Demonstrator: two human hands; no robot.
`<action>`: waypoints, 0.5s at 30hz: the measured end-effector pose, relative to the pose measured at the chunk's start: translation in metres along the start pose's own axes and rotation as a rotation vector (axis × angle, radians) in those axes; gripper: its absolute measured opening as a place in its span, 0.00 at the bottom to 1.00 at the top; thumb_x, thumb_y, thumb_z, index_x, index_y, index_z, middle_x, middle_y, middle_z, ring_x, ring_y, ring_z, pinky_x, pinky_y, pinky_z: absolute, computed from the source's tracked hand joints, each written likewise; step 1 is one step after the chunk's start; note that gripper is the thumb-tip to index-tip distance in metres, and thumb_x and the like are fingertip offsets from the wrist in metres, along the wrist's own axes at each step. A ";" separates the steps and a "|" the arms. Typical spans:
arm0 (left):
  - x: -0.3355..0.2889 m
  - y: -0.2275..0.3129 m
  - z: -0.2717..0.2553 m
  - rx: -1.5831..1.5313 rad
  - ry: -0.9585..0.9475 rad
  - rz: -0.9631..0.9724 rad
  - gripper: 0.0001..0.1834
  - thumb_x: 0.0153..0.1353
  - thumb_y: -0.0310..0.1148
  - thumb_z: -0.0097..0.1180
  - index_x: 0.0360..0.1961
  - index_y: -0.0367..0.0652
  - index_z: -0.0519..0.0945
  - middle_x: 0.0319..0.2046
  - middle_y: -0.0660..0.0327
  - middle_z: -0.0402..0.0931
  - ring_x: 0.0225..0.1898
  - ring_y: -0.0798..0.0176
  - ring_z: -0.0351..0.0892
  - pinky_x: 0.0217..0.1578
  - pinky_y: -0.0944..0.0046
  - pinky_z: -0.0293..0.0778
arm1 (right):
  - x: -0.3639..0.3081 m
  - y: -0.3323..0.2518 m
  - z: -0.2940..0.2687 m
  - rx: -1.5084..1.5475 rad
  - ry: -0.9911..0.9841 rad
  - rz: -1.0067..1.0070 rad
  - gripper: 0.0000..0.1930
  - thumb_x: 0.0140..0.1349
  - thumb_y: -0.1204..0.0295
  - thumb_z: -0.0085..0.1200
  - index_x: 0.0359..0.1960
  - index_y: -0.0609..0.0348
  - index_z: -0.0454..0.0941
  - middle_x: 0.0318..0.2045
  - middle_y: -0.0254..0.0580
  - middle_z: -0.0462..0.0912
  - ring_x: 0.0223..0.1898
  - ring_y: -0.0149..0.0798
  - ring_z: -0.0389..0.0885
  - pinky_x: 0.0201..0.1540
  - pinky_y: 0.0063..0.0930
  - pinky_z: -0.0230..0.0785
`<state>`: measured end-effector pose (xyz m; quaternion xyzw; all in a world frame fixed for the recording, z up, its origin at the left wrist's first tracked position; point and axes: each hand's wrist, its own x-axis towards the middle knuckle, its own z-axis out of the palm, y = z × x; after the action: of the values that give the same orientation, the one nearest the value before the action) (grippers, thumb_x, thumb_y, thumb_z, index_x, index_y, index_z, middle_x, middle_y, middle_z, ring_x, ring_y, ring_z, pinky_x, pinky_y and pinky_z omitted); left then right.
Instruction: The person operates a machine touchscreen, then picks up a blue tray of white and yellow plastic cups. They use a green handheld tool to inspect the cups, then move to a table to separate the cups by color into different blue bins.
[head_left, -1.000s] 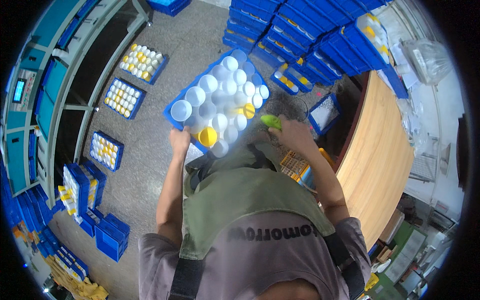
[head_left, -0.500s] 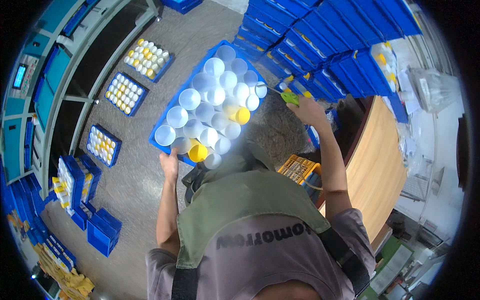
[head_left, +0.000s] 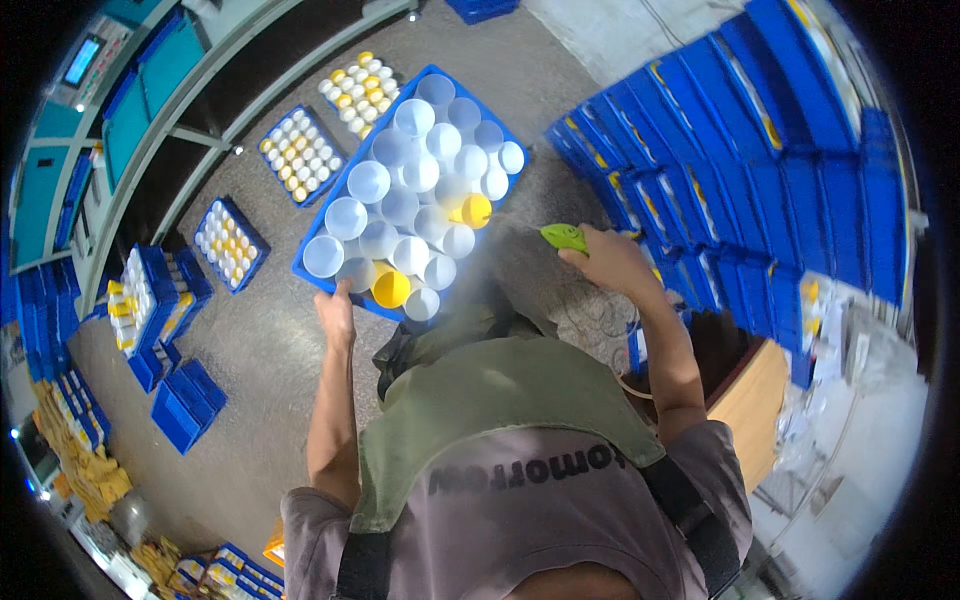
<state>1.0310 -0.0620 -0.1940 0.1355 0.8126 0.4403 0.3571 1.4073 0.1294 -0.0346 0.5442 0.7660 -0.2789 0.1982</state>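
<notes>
In front of me a blue crate [head_left: 312, 228] is tilted, filled with white cups [head_left: 368, 182], their open mouths toward me. Among them are a few yellow cups [head_left: 390, 288]. My left hand [head_left: 336, 312] grips the crate's near left corner, thumb over the rim. Closed around a green air blow gun [head_left: 563, 237] is my right hand [head_left: 612, 262], right of the crate. The gun's thin nozzle points left toward the yellow cup on the crate's right side; its tip is blurred.
Blue crates [head_left: 690, 150] are stacked high on the right, beside a wooden tabletop [head_left: 750, 410]. On the floor to the left lie crates of white and yellow pieces [head_left: 300, 155]. Nearer stands an upright crate [head_left: 150, 285] and a blue bin [head_left: 190, 402]. Machinery [head_left: 200, 110] lines the far left.
My right hand has drawn the blow gun slightly left and down, so its nozzle no longer overlaps the far right cup. The view has turned; my left hand keeps its hold.
</notes>
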 end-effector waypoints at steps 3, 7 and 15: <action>0.046 0.034 0.004 0.016 0.010 -0.070 0.14 0.57 0.32 0.57 0.35 0.28 0.81 0.30 0.56 0.81 0.32 0.65 0.76 0.35 0.62 0.71 | 0.026 -0.032 -0.024 0.018 -0.061 -0.119 0.29 0.63 0.45 0.50 0.51 0.61 0.74 0.34 0.60 0.83 0.39 0.60 0.83 0.42 0.53 0.74; 0.100 0.076 0.005 0.003 0.070 -0.080 0.16 0.55 0.34 0.58 0.34 0.27 0.82 0.29 0.54 0.82 0.31 0.62 0.79 0.34 0.60 0.73 | 0.056 -0.074 -0.061 -0.021 -0.170 -0.224 0.29 0.64 0.47 0.50 0.52 0.62 0.73 0.33 0.58 0.83 0.38 0.59 0.83 0.41 0.52 0.74; 0.194 0.137 -0.038 0.225 0.252 -0.100 0.21 0.52 0.41 0.60 0.33 0.27 0.83 0.29 0.45 0.83 0.34 0.53 0.84 0.39 0.55 0.75 | 0.095 -0.155 -0.133 -0.020 0.072 -0.388 0.27 0.64 0.49 0.52 0.51 0.62 0.73 0.25 0.57 0.81 0.30 0.60 0.82 0.34 0.50 0.73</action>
<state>0.8543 0.0977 -0.1585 0.0777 0.9007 0.3418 0.2566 1.2295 0.2450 0.0422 0.3938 0.8659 -0.2847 0.1186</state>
